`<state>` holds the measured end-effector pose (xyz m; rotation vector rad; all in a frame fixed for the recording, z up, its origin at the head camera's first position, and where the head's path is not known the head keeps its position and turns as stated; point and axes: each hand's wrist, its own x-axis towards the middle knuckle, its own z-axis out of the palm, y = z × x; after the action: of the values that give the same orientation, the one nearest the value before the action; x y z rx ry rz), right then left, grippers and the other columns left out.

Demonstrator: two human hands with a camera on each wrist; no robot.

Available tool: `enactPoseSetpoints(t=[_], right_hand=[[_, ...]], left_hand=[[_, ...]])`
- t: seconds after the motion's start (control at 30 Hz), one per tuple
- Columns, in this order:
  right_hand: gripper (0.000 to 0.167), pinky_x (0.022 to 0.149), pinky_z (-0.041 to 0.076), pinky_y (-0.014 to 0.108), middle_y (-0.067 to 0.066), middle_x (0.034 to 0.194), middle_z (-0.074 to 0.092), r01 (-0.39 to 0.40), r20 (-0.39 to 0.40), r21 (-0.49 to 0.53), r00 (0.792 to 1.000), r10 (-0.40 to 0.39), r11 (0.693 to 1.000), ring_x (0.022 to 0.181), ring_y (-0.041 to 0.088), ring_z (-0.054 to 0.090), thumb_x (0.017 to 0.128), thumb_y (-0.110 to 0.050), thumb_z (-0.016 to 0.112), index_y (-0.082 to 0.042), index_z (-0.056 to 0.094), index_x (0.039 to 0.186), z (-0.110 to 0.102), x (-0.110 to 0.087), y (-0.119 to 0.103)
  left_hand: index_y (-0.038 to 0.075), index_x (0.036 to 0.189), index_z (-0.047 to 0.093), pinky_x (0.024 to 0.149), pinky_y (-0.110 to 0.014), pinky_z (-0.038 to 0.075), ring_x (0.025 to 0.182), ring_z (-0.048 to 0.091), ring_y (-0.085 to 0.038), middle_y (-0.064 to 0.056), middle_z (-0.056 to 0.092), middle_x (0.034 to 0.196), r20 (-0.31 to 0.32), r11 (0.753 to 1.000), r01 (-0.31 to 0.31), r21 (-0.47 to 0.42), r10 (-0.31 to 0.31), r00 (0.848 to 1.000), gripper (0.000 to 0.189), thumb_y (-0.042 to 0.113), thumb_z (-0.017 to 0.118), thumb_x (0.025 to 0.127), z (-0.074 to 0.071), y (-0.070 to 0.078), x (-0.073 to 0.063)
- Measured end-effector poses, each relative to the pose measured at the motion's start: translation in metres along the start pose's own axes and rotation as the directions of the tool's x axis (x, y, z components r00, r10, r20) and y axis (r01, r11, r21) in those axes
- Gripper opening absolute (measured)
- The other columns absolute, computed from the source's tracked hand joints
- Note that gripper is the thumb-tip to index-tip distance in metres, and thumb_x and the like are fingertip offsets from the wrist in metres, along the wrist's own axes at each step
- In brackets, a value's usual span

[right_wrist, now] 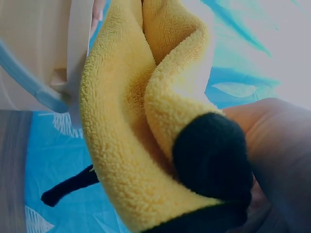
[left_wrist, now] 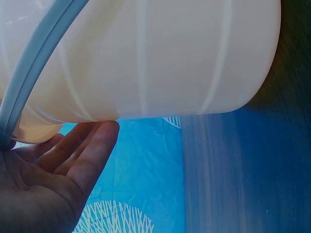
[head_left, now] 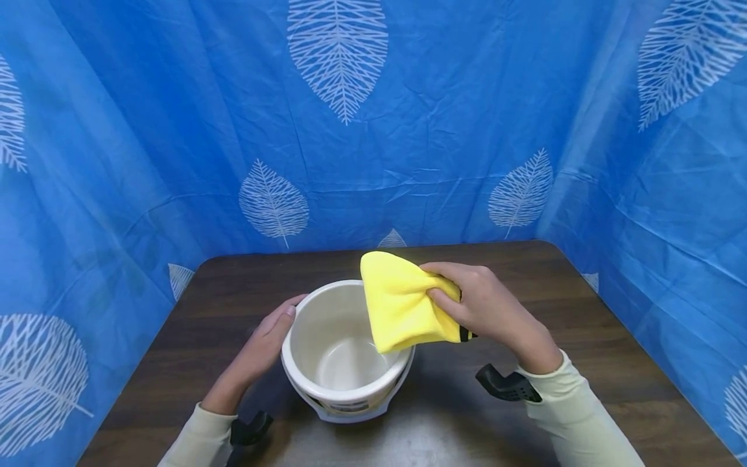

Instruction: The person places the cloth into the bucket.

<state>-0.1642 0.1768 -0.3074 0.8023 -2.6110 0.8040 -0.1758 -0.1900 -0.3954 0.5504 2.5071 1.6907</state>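
A white plastic bucket [head_left: 347,394] stands upright on the table, its inside visible from above. My left hand [head_left: 265,344] rests against its left side near the rim. From the left wrist view, the left fingers [left_wrist: 95,153] look fairly straight, with tips touching the bucket's outer wall [left_wrist: 160,63]. A folded yellow cloth [head_left: 405,301] with black edging hangs over the bucket's right rim, hiding part of it. My right hand [head_left: 481,301] pinches this cloth between thumb and fingers. Close up, the cloth [right_wrist: 114,121] shows a fuzzy pile and thick folds.
The dark wood table [head_left: 245,275] has rounded far corners. A blue curtain [head_left: 420,143] with white leaf prints hangs behind it and along both sides. The bucket's pale blue handle [left_wrist: 36,60] runs down along its outer wall.
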Motion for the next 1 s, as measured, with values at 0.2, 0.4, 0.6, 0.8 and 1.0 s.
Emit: enactPoseSetpoints(t=[0.2,0.4,0.6,0.8,1.0], right_hand=[[0.039,0.066,0.056,0.026,0.004,0.102,0.071,0.020,0.005,0.004,1.000,-0.020,1.000,0.073,0.011,0.060,0.092,-0.012,0.074,-0.005,0.067,0.130,0.004,0.004,-0.005],[0.040,0.067,0.056,0.026,0.003,0.103,0.071,0.023,0.021,0.019,1.000,-0.023,1.000,0.075,0.011,0.060,0.092,-0.013,0.074,-0.006,0.067,0.131,0.009,0.006,-0.009],[0.040,0.067,0.056,0.026,0.003,0.105,0.070,0.016,0.032,0.019,0.999,-0.016,1.000,0.076,0.012,0.060,0.093,-0.013,0.074,-0.006,0.066,0.131,0.012,0.008,-0.011],[0.039,0.069,0.056,0.027,0.004,0.106,0.071,0.020,0.040,0.021,0.999,-0.021,1.000,0.077,0.012,0.060,0.093,-0.014,0.073,-0.006,0.067,0.131,0.015,0.010,-0.014],[0.038,0.070,0.056,0.027,0.004,0.107,0.071,0.035,0.039,0.021,0.999,-0.036,0.999,0.078,0.012,0.060,0.093,-0.013,0.073,-0.006,0.067,0.130,0.019,0.012,-0.015]], left_hand=[[-0.001,0.150,0.043,0.112,-0.062,0.032,0.136,0.045,-0.039,-0.021,0.050,0.147,-0.003,1.000,-0.009,0.000,0.009,1.000,0.048,0.026,0.029,0.113,0.000,0.001,0.001],[-0.002,0.150,0.043,0.111,-0.063,0.033,0.135,0.046,-0.040,-0.022,0.050,0.147,-0.010,1.000,-0.002,0.018,0.002,1.000,0.048,0.026,0.029,0.113,0.001,0.002,0.000],[-0.001,0.149,0.044,0.111,-0.063,0.033,0.135,0.046,-0.040,-0.021,0.050,0.147,-0.009,1.000,-0.010,0.018,0.010,1.000,0.047,0.026,0.029,0.113,0.001,0.001,-0.001],[0.000,0.150,0.044,0.111,-0.063,0.034,0.135,0.046,-0.039,-0.020,0.050,0.148,-0.007,1.000,-0.002,0.013,0.002,1.000,0.047,0.027,0.030,0.113,0.000,0.000,-0.001],[0.000,0.150,0.043,0.111,-0.062,0.034,0.135,0.047,-0.038,-0.020,0.049,0.148,-0.001,1.000,0.006,0.002,-0.006,1.000,0.048,0.028,0.030,0.113,0.000,0.001,-0.001]])
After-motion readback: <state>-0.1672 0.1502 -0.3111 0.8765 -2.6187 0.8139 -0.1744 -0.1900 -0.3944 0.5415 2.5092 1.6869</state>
